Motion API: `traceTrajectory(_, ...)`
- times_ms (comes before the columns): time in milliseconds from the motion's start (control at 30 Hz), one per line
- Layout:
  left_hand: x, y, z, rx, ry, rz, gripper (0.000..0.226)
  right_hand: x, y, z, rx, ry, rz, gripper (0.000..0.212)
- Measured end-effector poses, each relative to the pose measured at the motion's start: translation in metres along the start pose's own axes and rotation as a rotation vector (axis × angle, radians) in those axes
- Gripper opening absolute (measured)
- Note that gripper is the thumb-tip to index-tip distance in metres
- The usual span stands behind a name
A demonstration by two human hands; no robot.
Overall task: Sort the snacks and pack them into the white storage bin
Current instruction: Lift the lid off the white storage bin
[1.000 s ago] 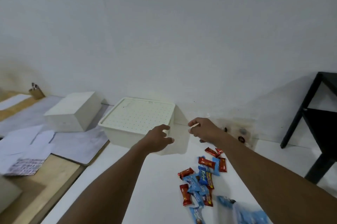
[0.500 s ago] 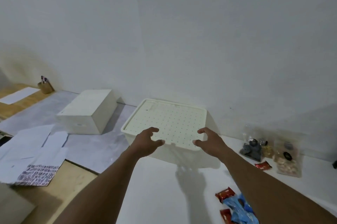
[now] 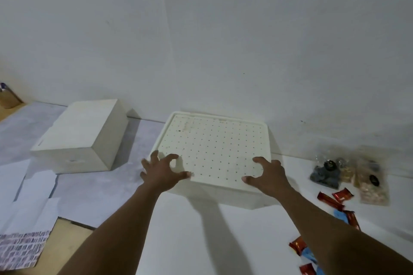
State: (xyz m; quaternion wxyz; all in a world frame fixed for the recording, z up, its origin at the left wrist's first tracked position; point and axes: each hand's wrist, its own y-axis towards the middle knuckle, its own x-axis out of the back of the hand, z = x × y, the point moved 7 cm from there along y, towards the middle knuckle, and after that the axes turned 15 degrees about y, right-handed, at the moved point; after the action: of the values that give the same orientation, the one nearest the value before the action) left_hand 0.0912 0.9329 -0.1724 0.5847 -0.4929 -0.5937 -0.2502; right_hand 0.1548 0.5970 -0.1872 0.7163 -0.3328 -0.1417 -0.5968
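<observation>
The white storage bin (image 3: pixel 214 194) stands on the white table against the wall, closed by a perforated white lid (image 3: pixel 214 147). My left hand (image 3: pixel 163 171) is at the lid's near left corner, fingers spread and bent, thumb at the lid's front edge. At the near right corner my right hand (image 3: pixel 267 176) sits the same way. Neither hand has closed round the lid. Red and blue wrapped snacks (image 3: pixel 330 199) lie scattered to the right, partly hidden by my right forearm, with more red wrappers (image 3: pixel 298 245) nearer to me. Clear snack bags (image 3: pixel 326 173) lie by the wall.
A closed white box (image 3: pixel 78 138) stands left of the bin on grey sheeting. White papers (image 3: pixel 29 187) and a patterned sheet (image 3: pixel 22 250) cover the wooden desk at the left. A small pen holder (image 3: pixel 6 98) is at the far left.
The view has moved closer to the bin and swung left. Both hands have reached forward from in front of the bin onto the lid's near corners, spreading apart.
</observation>
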Motion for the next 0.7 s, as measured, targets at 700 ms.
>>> traceTrajectory(700,0.046,0.004,0.010,0.068,-0.028,-0.139,0.109,0.046,-0.011,0.034,0.124,0.262,-0.192,0.061)
